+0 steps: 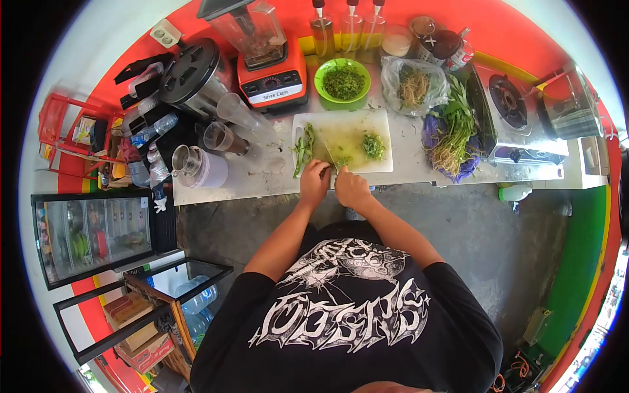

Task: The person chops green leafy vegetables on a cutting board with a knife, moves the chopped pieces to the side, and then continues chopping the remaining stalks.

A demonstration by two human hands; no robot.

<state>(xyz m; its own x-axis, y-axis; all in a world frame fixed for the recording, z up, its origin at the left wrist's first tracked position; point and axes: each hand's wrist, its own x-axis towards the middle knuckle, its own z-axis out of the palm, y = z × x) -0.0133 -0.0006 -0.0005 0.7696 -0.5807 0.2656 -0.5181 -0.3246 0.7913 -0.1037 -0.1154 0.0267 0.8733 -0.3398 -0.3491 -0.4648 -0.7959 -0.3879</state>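
A white cutting board (343, 122) lies near the front edge of the counter. My right hand (352, 188) is closed round the handle of a knife (325, 145), whose blade points away over the board. Beside it, my left hand (316, 180) is closed at the board's front edge, its fingertips by the blade; what they hold is too small to make out. Uncut green leaves (304, 149) lie on the board's left side. A pile of chopped greens (373, 147) sits at the right, with smaller bits near the blade. Behind the board stands a green bowl (342, 100) with chopped greens.
A red blender (272, 82), plastic cups (226, 139) and a white container (208, 169) stand left on the counter (275, 182). Right of the board are a plastic bag with roots (414, 86), a bunch of leafy greens (455, 131) and a gas stove (508, 101).
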